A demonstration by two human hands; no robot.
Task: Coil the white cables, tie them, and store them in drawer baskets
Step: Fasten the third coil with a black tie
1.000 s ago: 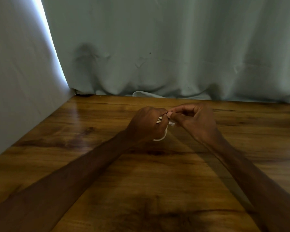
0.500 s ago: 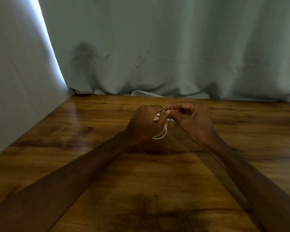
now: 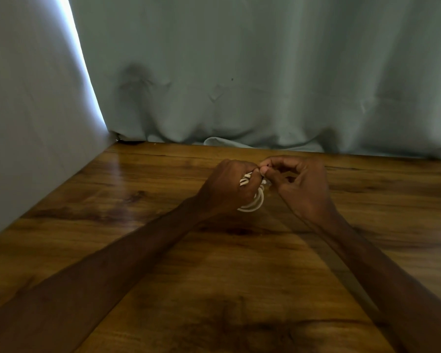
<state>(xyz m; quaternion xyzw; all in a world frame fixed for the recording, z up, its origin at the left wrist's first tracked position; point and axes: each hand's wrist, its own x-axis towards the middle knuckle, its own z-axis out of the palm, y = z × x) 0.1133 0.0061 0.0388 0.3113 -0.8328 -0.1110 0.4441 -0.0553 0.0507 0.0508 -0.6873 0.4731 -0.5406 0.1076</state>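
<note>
A small coil of white cable (image 3: 254, 203) is held just above the wooden table (image 3: 138, 205), near its far middle. My left hand (image 3: 227, 189) is closed around the coil, and several loops stick out below and above my fingers. My right hand (image 3: 301, 187) meets it from the right, its thumb and fingertips pinched on the top of the coil beside my left thumb. Exactly what the right fingertips pinch is hidden. No drawer or basket is in view.
Pale green curtains hang along the far edge (image 3: 265, 98) and the left side (image 3: 31, 123) of the table, with a bright slit of light between them. A fold of curtain (image 3: 222, 142) lies on the far edge.
Both hands stay together at the same spot. More loops of the coil show below my left hand now, and my right fingertips have shifted slightly on the coil's top.
</note>
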